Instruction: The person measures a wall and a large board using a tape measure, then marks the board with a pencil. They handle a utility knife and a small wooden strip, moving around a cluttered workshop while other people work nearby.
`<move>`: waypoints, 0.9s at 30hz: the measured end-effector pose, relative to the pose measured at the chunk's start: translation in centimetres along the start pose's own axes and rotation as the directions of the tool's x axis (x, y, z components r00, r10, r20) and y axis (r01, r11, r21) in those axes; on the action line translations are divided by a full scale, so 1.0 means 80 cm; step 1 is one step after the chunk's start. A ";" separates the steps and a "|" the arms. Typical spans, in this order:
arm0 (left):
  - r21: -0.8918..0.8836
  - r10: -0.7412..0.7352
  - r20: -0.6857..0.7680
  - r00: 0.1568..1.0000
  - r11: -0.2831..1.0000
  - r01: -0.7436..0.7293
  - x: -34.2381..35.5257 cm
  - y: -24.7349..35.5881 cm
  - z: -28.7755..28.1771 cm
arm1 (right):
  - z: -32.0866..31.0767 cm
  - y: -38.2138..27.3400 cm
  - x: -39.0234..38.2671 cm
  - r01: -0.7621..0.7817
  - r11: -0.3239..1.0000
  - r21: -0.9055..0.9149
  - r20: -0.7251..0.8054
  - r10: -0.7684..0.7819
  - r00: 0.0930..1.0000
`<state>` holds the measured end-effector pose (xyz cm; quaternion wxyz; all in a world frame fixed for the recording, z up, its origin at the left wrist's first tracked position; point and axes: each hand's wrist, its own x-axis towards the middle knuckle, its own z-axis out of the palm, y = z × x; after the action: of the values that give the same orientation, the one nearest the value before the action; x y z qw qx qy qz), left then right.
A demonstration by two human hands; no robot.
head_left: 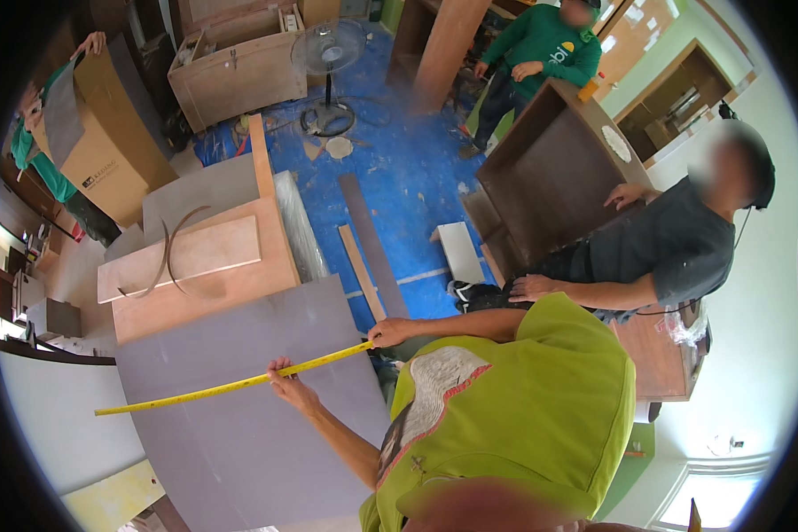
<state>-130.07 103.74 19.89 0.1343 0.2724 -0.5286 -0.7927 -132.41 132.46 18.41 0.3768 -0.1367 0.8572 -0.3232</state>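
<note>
A yellow tape measure (195,393) is drawn out across a large grey-purple panel (239,452), its free end reaching past the panel's left edge. My right hand (394,332) is closed around the tape at its right end; whether the case is in that hand is hidden. Farther left along the blade, my left hand (294,388) pinches it from below, palm partly turned up. Beyond the panel lie light wooden boards (186,257) with a thin curved brown strip (168,257) on top.
A co-worker in a dark shirt (674,239) sits close on the right beside a brown cabinet (554,160). Another person in green (550,44) stands behind it. Someone at the left holds a large cardboard box (106,133). A fan (328,53) and narrow strips (372,239) are on the blue floor sheeting (399,160).
</note>
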 end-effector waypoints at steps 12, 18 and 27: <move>0.118 -0.163 0.308 0.937 0.984 0.133 -0.095 -0.048 0.016 | 0.031 -0.075 0.015 0.061 0.996 0.072 0.048 -0.065 0.997; -0.153 -0.223 0.303 0.927 0.948 0.278 -0.119 -0.050 0.028 | 0.041 -0.116 0.027 0.140 0.944 0.300 0.057 -0.164 0.985; -0.284 -0.206 0.265 0.942 0.917 0.281 -0.108 -0.038 -0.004 | 0.006 -0.154 0.014 0.234 0.959 0.160 0.133 -0.256 0.958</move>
<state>-122.62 109.07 19.55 0.0140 0.2178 -0.3674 -0.9041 -132.92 122.42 25.60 0.4072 -0.2389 0.7769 -0.4165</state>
